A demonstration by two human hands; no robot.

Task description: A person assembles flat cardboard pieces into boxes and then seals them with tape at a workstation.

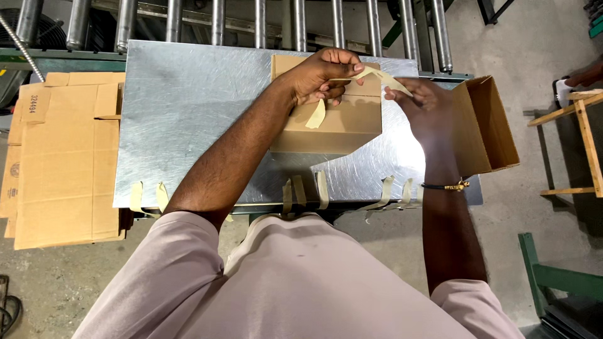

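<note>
Closed cardboard box point(333, 122) sits on the metal table point(188, 113), toward 1 o'clock from the table centre, just below the roller conveyor point(257, 22) at 12 o'clock.

Left hand point(323, 75) is pinched shut on one end of a tape strip point(380, 76) above the box top. Right hand point(424, 103) takes the other end at its fingertips; whether it grips or only steadies, cannot tell. Hands are close, the strip stretched between them, not yet pressed down.

A second piece of tape point(317, 115) hangs on the box front below the left hand.

Judged progress: box folded shut, sealing underway, current strip unapplied.

Spare tape strips point(301, 191) hang along the table's 6 o'clock edge. An open box point(487, 125) lies at 3 o'clock. Flat cartons point(63, 157) are stacked at 9 o'clock.
</note>
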